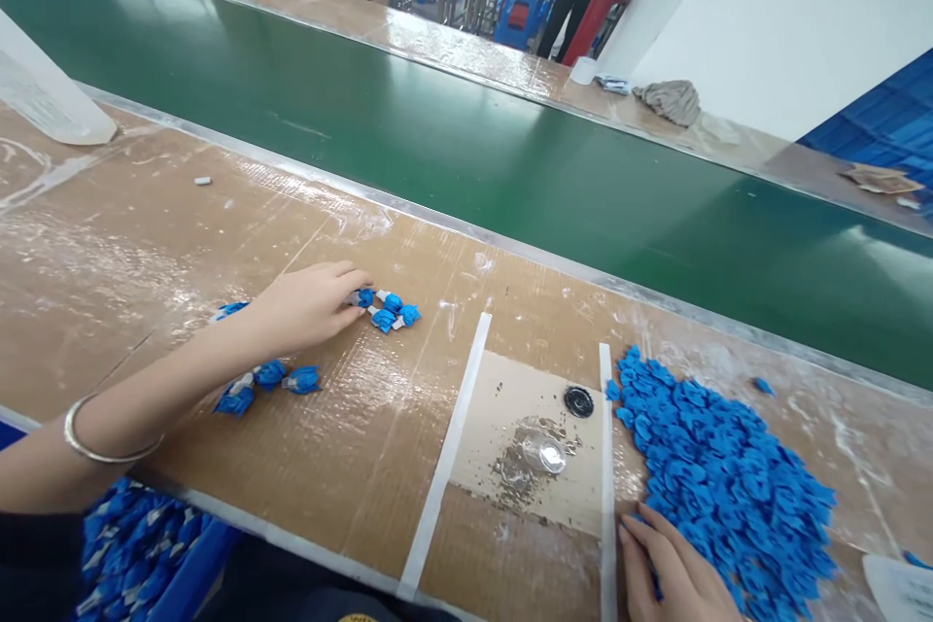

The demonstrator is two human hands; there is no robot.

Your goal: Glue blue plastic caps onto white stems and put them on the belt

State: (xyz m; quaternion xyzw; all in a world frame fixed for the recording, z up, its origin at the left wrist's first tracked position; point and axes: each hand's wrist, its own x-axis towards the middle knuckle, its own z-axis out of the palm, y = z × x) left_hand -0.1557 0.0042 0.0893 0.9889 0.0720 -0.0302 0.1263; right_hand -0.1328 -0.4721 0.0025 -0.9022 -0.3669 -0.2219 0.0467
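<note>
My left hand [310, 303] reaches over the taped cardboard table top [146, 262], its fingers pinched on a small blue and white part [362, 296] at the edge of a little cluster of the same parts [394, 311]. More of these parts lie under and beside my forearm [269, 377]. A silver bangle sits on that wrist. My right hand [671, 573] rests at the near edge of a big heap of blue plastic pieces [714, 466], fingers curled against the pieces; what they hold is hidden.
A green conveyor belt [466, 146] runs behind the table. Two white strips frame a patch with a black round disc [578, 400] and a clear round piece [548, 453]. A blue bin of finished parts [138, 544] sits at my lower left. A grey rag [669, 100] lies beyond the belt.
</note>
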